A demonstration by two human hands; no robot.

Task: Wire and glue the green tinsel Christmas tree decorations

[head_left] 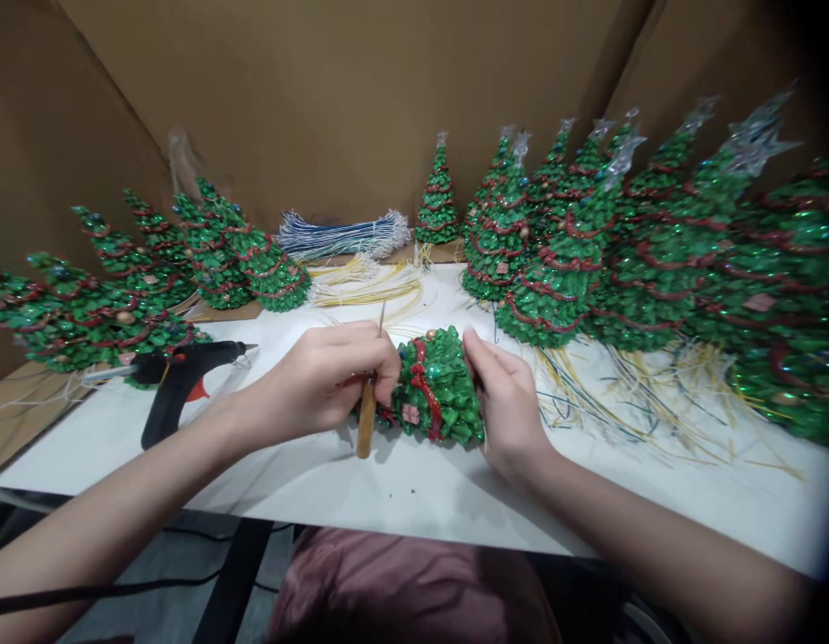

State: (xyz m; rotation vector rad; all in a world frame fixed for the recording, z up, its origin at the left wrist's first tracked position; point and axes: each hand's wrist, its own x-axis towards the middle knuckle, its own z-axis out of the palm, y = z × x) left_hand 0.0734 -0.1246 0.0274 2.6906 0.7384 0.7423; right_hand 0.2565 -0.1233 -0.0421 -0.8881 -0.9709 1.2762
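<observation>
A green Christmas tree figurine (444,385) with red garlands lies on its side on the white tabletop (286,483). My left hand (340,371) is closed around a wooden-handled awl (366,425). Its thin metal shaft points up past my fingers and the handle hangs below them. That same hand rests at the tree's narrow end and hides the tip. At the wide end, my right hand (511,398) grips the base, thumb on top and the other fingers mostly hidden.
A black glue gun (186,385) lies to the left. Several tree figurines (232,250) stand at the left, and more with clear stars (554,259) at the right. Blue-white wire (340,234) and yellow wire bundles (367,288) lie behind; loose wires (629,394) spread at right.
</observation>
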